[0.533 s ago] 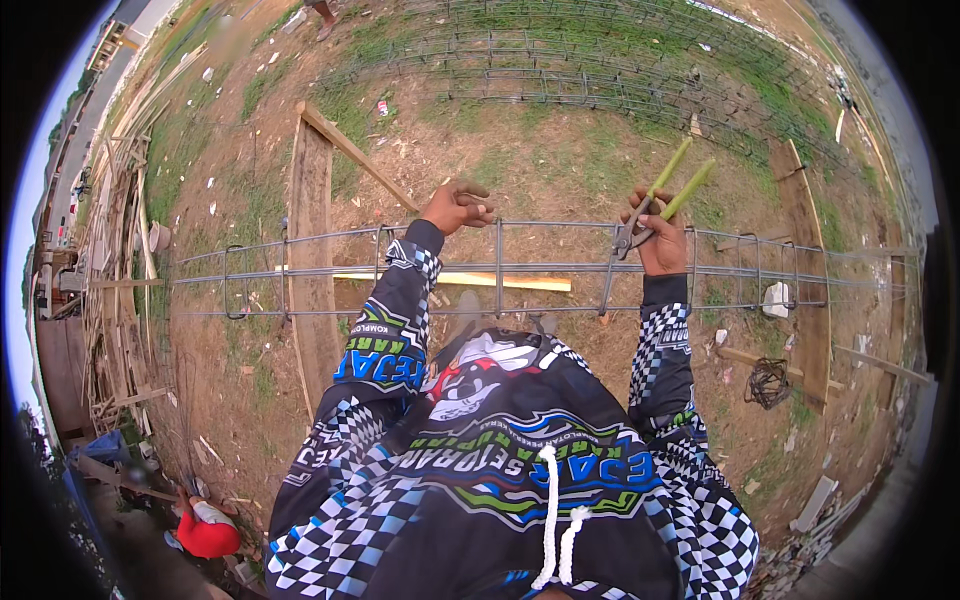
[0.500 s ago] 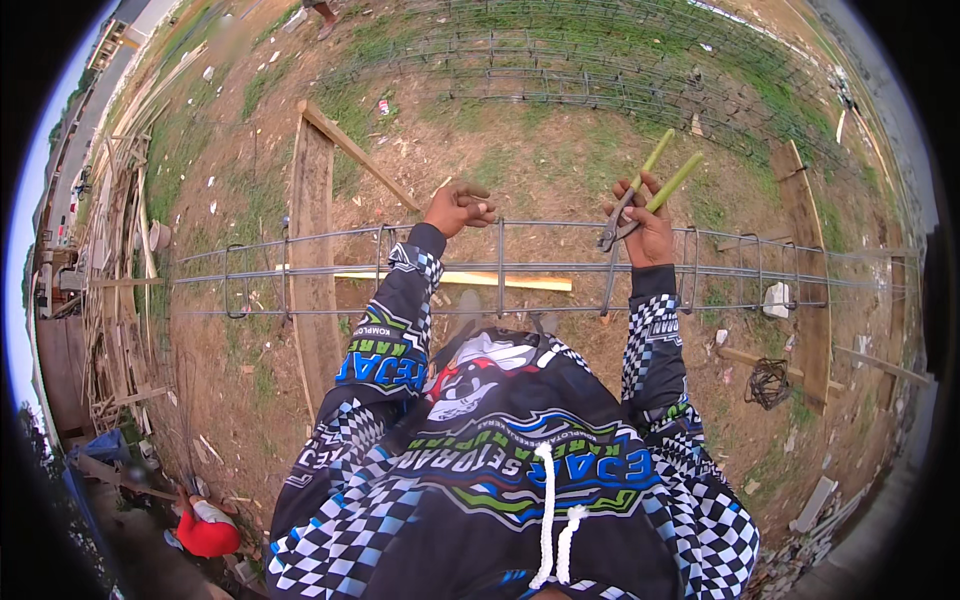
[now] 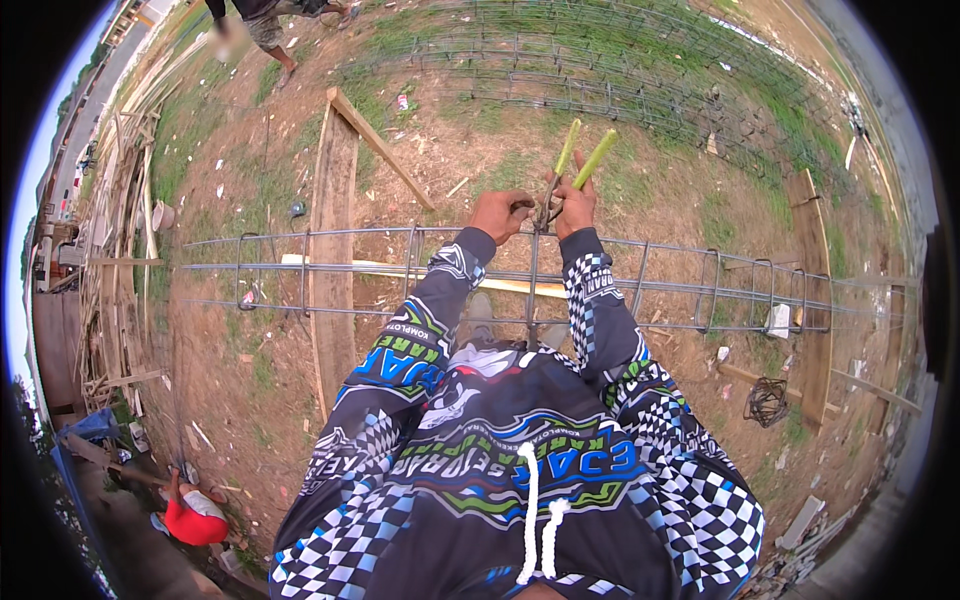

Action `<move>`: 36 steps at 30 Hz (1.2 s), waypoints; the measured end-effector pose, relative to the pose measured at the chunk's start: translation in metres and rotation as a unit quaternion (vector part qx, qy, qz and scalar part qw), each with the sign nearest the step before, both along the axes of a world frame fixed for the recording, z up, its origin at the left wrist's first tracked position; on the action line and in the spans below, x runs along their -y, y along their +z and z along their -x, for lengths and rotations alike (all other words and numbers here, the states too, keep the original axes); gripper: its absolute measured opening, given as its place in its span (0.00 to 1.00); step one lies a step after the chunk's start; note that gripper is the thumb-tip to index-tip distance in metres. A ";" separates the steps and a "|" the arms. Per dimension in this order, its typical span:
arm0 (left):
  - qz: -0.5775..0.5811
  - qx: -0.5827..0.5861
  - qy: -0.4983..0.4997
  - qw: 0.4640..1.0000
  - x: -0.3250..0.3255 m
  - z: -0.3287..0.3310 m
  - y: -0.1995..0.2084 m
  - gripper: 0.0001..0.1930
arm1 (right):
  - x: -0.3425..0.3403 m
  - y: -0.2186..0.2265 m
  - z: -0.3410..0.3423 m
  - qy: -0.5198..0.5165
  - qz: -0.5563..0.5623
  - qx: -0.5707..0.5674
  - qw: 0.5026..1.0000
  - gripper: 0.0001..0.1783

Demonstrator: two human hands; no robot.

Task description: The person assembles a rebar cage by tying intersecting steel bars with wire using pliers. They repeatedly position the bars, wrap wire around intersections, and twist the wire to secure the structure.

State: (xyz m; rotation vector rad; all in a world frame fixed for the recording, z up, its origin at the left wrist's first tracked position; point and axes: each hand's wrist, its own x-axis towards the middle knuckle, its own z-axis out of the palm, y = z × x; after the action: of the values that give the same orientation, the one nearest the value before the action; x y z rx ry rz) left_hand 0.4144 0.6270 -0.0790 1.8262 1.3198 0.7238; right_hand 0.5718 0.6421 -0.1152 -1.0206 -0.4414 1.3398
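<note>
A long cage of steel reinforcing bars with square stirrups (image 3: 533,290) runs from left to right in front of me. My right hand (image 3: 576,208) is closed around tying pincers with yellow-green handles (image 3: 597,158), which point away from me. The dark jaws are down at the cage's far top bar, where a stirrup meets it. Just left of the jaws, my left hand (image 3: 497,215) has its fingers curled in a pinch by the same joint. Anything between those fingers is too small to make out.
Upright boards hold the cage at left (image 3: 332,220) and right (image 3: 815,300). A pale wooden strip (image 3: 545,289) lies beneath it. A wire coil (image 3: 766,402) is at right. More cages (image 3: 540,75) lie beyond. People are at far left (image 3: 268,32) and lower left (image 3: 195,520).
Both hands have come together at one stirrup joint, the right moving left with the pincers and the left moving right. A person has walked further into view at the far left.
</note>
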 end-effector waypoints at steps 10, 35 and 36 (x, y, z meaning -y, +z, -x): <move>-0.166 -0.049 -0.011 0.985 -0.007 -0.018 -0.020 0.07 | -0.002 -0.005 0.019 -0.026 -0.029 -0.006 0.999 0.43; -0.044 0.158 0.107 0.981 -0.013 -0.101 0.111 0.27 | 0.101 -0.033 0.026 -0.026 -0.053 0.333 0.941 0.17; -0.051 0.182 0.112 0.976 -0.013 -0.106 0.106 0.26 | 0.114 -0.035 0.027 -0.019 -0.051 0.327 0.943 0.18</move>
State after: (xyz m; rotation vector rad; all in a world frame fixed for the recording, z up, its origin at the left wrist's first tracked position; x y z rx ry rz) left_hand 0.5199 0.6399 0.0267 1.5394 1.2695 1.2051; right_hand 0.5450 0.5277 -0.1503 -1.3719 -0.9712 0.9034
